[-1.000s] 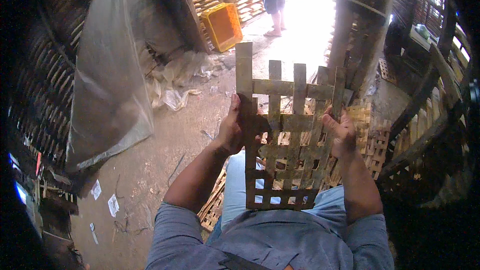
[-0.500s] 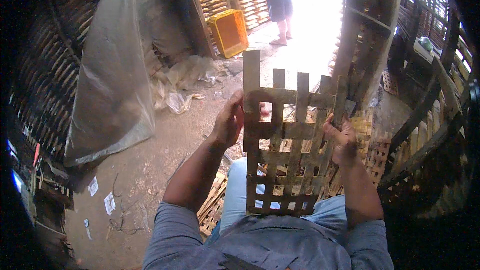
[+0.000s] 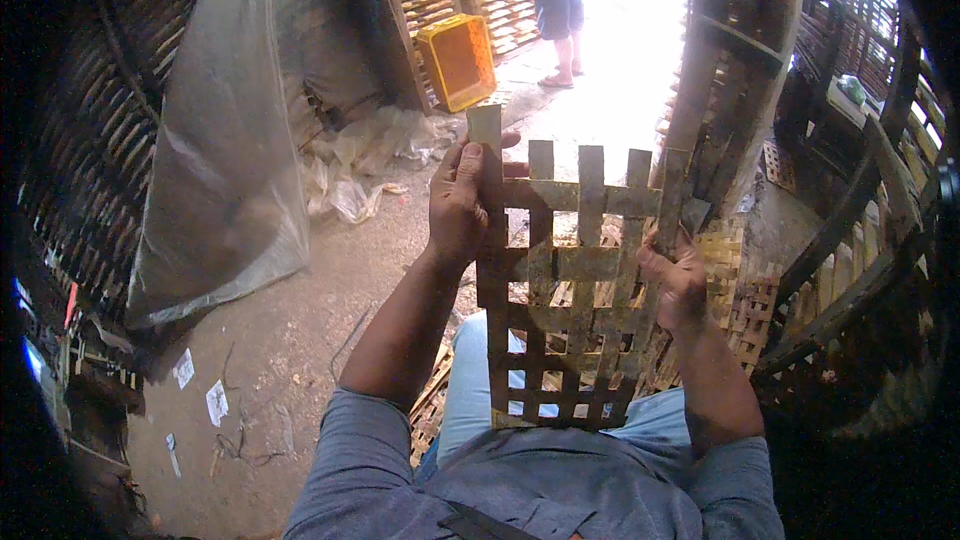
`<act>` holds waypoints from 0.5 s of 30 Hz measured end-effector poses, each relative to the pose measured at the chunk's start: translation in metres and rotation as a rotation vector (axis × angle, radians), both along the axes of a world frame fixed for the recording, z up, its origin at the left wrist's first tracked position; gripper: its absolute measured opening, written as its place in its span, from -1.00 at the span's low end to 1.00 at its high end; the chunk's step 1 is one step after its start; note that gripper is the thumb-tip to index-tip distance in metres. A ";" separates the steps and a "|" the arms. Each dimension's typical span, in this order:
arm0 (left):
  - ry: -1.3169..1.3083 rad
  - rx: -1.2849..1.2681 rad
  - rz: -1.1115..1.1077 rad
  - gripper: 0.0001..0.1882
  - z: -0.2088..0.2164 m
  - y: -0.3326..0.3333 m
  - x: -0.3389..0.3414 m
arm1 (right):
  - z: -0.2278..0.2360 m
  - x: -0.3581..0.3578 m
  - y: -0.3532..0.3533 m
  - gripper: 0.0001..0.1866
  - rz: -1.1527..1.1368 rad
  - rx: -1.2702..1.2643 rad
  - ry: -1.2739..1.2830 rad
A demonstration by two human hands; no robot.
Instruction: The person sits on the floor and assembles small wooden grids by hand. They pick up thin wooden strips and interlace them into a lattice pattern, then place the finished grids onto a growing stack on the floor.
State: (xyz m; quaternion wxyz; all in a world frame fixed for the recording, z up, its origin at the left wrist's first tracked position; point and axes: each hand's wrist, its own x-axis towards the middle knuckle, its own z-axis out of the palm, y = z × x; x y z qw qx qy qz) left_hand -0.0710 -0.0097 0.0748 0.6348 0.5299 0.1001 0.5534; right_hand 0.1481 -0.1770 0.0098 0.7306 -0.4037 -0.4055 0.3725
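Note:
A flat open-weave panel of bamboo strips stands upright before my chest, its lower edge against my shirt. Loose strip ends stick up along its top; the outer left strip is wider and taller. My left hand is closed on that left strip near the top, thumb in front and fingers behind. On the panel's right edge, my right hand pinches the outer strip lower down. A small grey flat piece shows just above the right hand; whether the hand holds it I cannot tell.
More woven bamboo pieces lie at the right beside my leg. A large plastic sheet hangs at the left, with crumpled plastic on the dirt floor. A yellow crate leans by the doorway, where another person stands.
My left hand has moved up and closed round the panel's left strip. The panel's top has shifted slightly left. The right hand keeps its hold on the right edge.

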 end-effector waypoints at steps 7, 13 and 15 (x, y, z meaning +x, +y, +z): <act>0.046 0.013 -0.039 -0.63 -0.004 -0.006 -0.007 | -0.001 -0.002 -0.001 -0.78 -0.001 0.028 -0.001; 0.066 0.031 -0.094 -0.58 0.017 0.012 -0.013 | 0.002 -0.012 0.002 -0.79 0.021 0.120 0.056; 0.069 0.080 -0.120 -0.57 0.041 0.023 -0.011 | 0.003 -0.015 0.003 -0.80 0.001 0.169 0.126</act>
